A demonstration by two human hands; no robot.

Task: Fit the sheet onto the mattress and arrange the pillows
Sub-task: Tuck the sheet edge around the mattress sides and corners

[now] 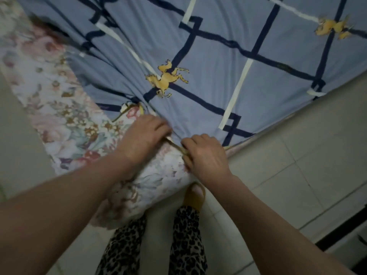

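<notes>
Because the mattress [65, 124] corner points straight at the person, the blue sheet [228, 62] lies far of both hands, its yellowish hem [174, 144] stretched left to right between them; left hand [143, 137] and right hand [204, 153] both clench it, equally near.

— Item: bearing surface?
— Mattress [65, 124], floral cover, corner nearest the viewer, standing on pale tiled floor [297, 159].
— Lying directly on it?
— Blue sheet [214, 62], navy grid, yellow horse motifs, gathered in folds at that corner.
</notes>
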